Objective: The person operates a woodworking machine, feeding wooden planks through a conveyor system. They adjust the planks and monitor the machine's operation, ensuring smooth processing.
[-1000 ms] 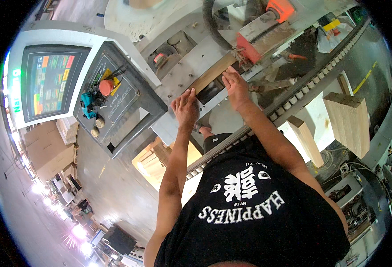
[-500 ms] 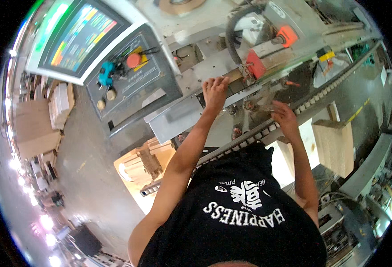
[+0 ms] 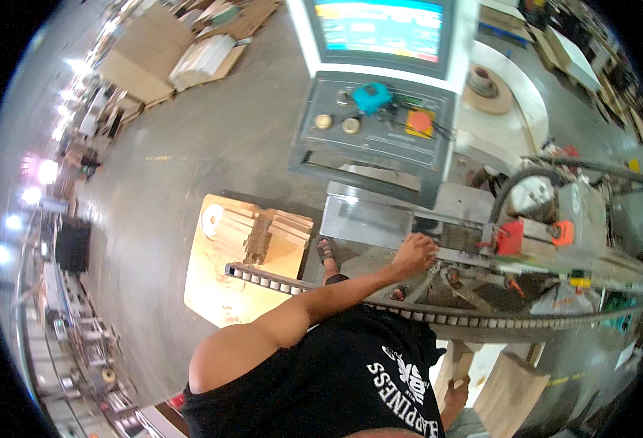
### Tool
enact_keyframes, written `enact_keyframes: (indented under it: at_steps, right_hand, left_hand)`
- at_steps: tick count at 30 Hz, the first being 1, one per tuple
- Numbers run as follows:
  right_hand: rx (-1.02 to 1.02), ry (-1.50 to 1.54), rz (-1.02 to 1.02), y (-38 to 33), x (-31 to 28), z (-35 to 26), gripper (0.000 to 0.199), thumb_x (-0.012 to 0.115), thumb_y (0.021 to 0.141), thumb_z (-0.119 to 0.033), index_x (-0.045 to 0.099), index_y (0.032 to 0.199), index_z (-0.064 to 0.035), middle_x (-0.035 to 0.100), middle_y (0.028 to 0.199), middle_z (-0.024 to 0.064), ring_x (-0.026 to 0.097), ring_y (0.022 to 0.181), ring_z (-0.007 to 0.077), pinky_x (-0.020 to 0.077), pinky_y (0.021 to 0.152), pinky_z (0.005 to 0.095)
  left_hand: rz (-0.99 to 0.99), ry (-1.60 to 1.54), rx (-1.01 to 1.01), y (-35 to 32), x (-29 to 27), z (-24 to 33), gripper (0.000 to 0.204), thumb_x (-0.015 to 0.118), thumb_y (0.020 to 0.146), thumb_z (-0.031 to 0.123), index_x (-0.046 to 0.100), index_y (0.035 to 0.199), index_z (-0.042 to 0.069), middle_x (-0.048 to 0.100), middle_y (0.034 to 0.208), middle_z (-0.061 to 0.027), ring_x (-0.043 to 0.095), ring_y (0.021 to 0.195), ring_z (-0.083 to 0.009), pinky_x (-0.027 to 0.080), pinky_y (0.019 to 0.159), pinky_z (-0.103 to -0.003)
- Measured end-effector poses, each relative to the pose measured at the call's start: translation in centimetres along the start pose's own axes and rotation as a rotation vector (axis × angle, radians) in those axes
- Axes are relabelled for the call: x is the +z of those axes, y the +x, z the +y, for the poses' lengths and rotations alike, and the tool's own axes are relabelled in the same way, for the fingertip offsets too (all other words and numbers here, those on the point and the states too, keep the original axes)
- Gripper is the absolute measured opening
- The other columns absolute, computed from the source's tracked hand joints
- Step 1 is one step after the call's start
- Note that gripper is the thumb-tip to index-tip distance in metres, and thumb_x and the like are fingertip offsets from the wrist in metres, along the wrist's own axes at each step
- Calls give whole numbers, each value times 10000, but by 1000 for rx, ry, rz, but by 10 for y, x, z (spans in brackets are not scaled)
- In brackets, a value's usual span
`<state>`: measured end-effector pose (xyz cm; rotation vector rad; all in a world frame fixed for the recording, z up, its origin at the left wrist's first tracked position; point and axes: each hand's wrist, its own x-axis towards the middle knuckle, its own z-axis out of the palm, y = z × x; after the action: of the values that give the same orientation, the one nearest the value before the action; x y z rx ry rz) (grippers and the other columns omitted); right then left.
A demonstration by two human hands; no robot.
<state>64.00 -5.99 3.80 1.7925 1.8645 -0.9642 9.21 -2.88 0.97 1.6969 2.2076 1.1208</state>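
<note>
My left hand (image 3: pixel 415 255) is at the front edge of the machine, beside the metal guide rail (image 3: pixel 464 257). Its fingers are curled, and anything inside them is hidden. Low in the picture, my right hand (image 3: pixel 456 395) has its fingers around the near end of a narrow wooden board (image 3: pixel 461 363), partly hidden by my black shirt. That board is above a pale surface, next to a larger stack of wooden boards (image 3: pixel 510 394). A red block (image 3: pixel 510 238) is fixed on the machine, to the right of my left hand.
A roller track (image 3: pixel 475 318) runs across in front of my body. To the left, a yellowish board (image 3: pixel 208 296) carries several wooden strips (image 3: pixel 237 232). Beyond the machine's edge are a control panel (image 3: pixel 380 135) with a teal device (image 3: pixel 372 97) and a lit screen (image 3: pixel 380 29).
My view has turned left. My right hand has left the roller track, moved down to the wood and closed on a board. My left hand stays at the machine's edge.
</note>
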Motion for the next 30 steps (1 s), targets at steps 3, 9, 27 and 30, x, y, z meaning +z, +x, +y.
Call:
enact_keyframes:
  at_steps: [3, 9, 27, 30]
  right_hand:
    - [15, 38, 12, -2, -30, -12, 1015, 896, 803, -369, 389, 1626, -59, 630, 1418, 214, 592, 1346, 408, 483, 1161, 518]
    - [30, -266, 398, 5, -93, -149, 737, 813, 864, -201, 539, 1541, -106, 711, 1221, 172, 672, 1195, 376, 511, 1079, 527]
    - [-920, -115, 200, 56, -48, -457, 715, 789, 972, -366, 500, 1576, -115, 528, 1570, 199, 473, 1471, 424, 450, 1182, 604]
    - [-724, 217, -74, 83, -29, -436, 737, 750, 1006, -409, 450, 1601, -94, 467, 1630, 196, 440, 1506, 417, 443, 1204, 582]
  left_hand:
    - [-12, 15, -88, -35, -14, 13, 184, 721, 964, 197, 745, 1121, 103, 696, 1157, -100, 607, 1179, -324, 464, 1036, -520]
    - [67, -243, 279, -23, -69, 79, 411, 807, 890, 242, 709, 1265, 106, 680, 1272, -130, 585, 1291, -348, 476, 1086, -511]
    - [8, 277, -126, -82, -123, -99, 605, 777, 916, 384, 590, 1428, 122, 570, 1378, -106, 502, 1336, -331, 362, 1174, -499]
    - [46, 312, -115, -80, -125, -107, 588, 773, 920, 404, 594, 1420, 150, 557, 1392, -120, 485, 1355, -340, 335, 1186, -516]
